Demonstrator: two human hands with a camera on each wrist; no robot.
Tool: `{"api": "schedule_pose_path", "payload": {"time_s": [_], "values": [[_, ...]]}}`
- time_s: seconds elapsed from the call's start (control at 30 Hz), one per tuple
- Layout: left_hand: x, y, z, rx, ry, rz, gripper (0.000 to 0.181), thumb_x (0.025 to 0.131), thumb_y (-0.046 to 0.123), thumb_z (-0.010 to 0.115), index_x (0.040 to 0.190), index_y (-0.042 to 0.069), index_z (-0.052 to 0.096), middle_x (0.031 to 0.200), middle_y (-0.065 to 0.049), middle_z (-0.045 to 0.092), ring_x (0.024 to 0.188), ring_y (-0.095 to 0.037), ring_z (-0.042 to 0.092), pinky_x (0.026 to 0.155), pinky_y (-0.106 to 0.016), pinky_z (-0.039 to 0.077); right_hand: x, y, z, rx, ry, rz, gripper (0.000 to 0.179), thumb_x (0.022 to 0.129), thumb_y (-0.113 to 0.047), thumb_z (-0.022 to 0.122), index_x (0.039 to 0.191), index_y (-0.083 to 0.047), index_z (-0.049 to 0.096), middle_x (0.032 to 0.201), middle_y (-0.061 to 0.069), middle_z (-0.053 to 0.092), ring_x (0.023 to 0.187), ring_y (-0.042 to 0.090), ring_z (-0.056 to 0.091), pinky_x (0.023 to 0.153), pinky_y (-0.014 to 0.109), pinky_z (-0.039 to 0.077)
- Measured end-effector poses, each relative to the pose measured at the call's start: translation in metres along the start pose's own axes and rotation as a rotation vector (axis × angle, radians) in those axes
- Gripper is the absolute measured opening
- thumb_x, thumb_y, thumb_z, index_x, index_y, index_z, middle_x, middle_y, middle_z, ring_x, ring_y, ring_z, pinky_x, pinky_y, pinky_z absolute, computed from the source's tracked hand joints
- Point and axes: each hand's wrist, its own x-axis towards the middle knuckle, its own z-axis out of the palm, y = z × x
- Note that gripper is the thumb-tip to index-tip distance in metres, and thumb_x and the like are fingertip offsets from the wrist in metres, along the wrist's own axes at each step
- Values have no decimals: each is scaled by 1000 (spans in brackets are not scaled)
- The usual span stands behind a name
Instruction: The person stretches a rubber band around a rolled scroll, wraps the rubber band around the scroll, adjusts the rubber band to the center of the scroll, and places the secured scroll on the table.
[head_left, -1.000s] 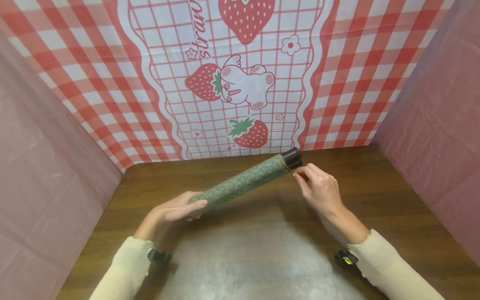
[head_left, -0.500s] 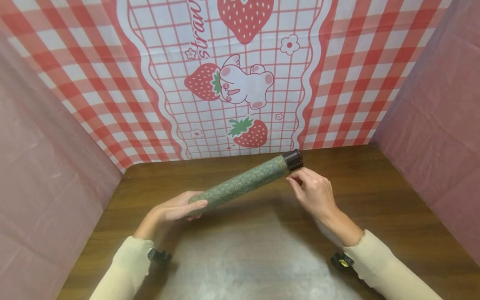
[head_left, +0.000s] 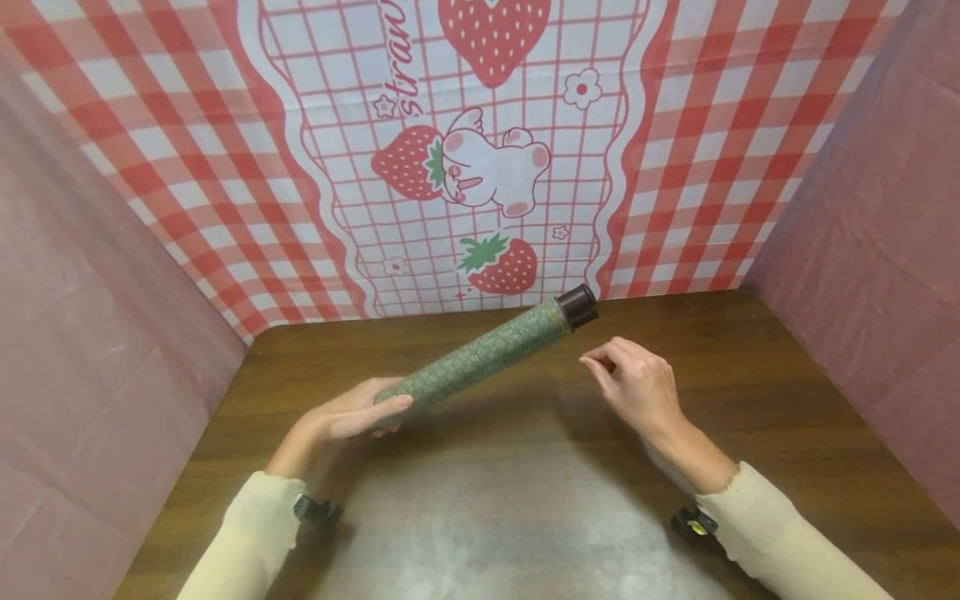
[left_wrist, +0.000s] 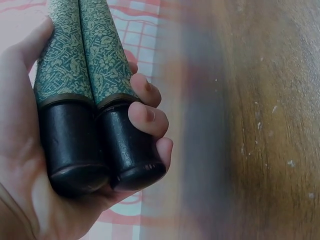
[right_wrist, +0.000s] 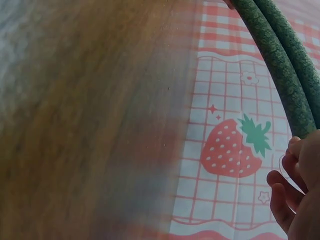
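Observation:
A rolled scroll in green patterned brocade slants up to the right above the table. In the left wrist view it is two rolls side by side, with dark, glossy end knobs. My left hand grips the lower left end, the knobs lying across its palm. A thin yellowish cord circles the scroll near the dark upper knobs. My right hand stands just below and right of that end, apart from it, thumb and fingertips pinched together. The cord between those fingertips is too fine to make out.
Below lies a brown wooden table. A red-and-white strawberry cloth hangs behind it. Pink cloth walls enclose both sides. A small dark camera is worn on each wrist.
My right hand first moved left, close under the scroll's upper end, then back to the right, away from it. That end has risen slightly and shifted left. The left hand keeps its grip.

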Motion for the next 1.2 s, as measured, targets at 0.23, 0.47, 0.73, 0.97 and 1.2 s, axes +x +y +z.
{"api": "schedule_pose_path", "payload": {"time_s": [0.23,0.47,0.73,0.97,1.2], "values": [[-2,1,3,156,111,-82,96,109,66,55,172,-4,35,147,-29,71,109,-30,81,104,-53,66,-1,2,-2,3,-11,2,13,87,-4,93,91,-7,81,80,6,78,63,15,65,55,35,50],[-3,4,6,344,249,-114,92,108,70,53,170,3,45,173,-24,52,161,-52,48,130,-81,33,-4,5,-4,-9,-19,18,15,84,-3,95,91,-7,82,80,5,78,62,13,62,55,33,48],[-1,1,11,455,351,-103,84,105,69,60,163,8,56,153,-22,72,139,-47,70,116,-72,52,-6,8,-7,-10,-23,16,16,84,-3,95,91,-7,82,80,5,79,61,12,61,55,32,47],[1,3,15,550,433,-66,74,101,68,67,152,14,65,127,-17,83,111,-39,79,92,-58,61,-8,9,-8,-13,-22,18,15,85,-3,94,90,-7,81,80,5,79,62,12,63,55,33,49],[0,6,23,640,570,3,69,94,68,74,141,19,69,117,-12,86,95,-34,80,72,-46,57,-9,10,-10,-11,-19,20,14,85,-4,94,90,-7,81,81,5,79,62,12,63,55,32,48]]}}
